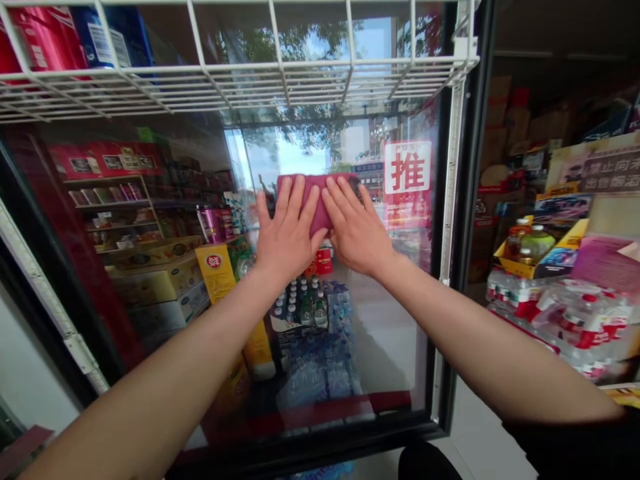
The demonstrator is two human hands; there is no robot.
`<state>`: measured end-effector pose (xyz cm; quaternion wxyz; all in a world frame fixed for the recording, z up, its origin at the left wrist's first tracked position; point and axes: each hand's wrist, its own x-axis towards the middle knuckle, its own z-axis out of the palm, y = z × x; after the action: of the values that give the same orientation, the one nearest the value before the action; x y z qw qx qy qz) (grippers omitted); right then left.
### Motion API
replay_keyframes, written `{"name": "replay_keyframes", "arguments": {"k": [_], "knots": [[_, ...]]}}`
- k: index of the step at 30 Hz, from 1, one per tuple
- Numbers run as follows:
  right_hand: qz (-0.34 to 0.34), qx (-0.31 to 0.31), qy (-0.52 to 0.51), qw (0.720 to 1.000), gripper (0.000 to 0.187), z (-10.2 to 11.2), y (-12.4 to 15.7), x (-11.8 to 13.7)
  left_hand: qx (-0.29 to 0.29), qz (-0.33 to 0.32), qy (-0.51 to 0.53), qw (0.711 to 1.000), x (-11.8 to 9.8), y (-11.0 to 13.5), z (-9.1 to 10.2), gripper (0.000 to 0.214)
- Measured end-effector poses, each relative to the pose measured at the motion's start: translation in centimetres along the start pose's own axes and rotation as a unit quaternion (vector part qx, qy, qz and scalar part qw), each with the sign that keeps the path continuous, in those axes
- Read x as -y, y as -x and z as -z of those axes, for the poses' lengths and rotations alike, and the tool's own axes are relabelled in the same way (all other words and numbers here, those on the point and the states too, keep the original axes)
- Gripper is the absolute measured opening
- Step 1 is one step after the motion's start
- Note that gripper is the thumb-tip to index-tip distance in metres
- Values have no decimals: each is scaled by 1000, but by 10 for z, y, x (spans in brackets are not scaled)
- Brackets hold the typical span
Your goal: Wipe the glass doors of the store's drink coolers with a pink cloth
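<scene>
Both arms reach forward to a glass door (387, 373) with a black frame. A folded dark pink cloth (321, 215) is pressed against the pane. My left hand (285, 230) lies flat on the cloth's left part, fingers stretched and spread. On the cloth's right part rests my right hand (357, 230), also flat, with its fingers extended and angled up to the left. The two thumbs nearly meet at the cloth's lower edge. Much of the cloth is hidden under the hands.
A white wire shelf (240, 70) with red and blue cans (50, 37) crosses the top. A red and white sticker (407, 170) is right of the hands. Packs of bottles (590, 320) stand at the right. Shop shelves, boxes, bottles and trees show through or in the glass.
</scene>
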<state>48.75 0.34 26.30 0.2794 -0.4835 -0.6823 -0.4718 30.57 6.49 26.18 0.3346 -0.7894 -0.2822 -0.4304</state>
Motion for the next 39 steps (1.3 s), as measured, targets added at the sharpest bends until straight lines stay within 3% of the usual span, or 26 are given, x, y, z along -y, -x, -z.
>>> {"name": "replay_keyframes", "arguments": {"k": [4,8,14,18,25,28,30,32,39], "knots": [[-52,-46,-5,998,73,5,-31,-20,-32,13,14,999,-11,-39,0,77],[-77,-70,3,995,68,-11,-14,-23,-34,26,19,999,-26,-34,-11,81],[-68,-55,16,996,69,-44,70,-14,24,-15,10,1000,-51,26,-37,85],[-72,-47,30,996,72,-62,124,3,55,-6,15,998,-74,71,-53,78],[-75,8,44,996,58,-81,229,54,56,-12,28,998,-111,176,-79,65],[-81,15,51,995,55,-83,250,66,38,-20,29,999,-118,198,-87,58],[-99,9,50,994,58,-81,243,64,31,-25,27,999,-116,189,-88,58],[-119,2,44,992,64,-74,220,52,27,-31,25,999,-112,162,-83,62],[-113,-10,44,993,71,-19,105,-34,13,-46,31,998,-95,23,-42,69]]}}
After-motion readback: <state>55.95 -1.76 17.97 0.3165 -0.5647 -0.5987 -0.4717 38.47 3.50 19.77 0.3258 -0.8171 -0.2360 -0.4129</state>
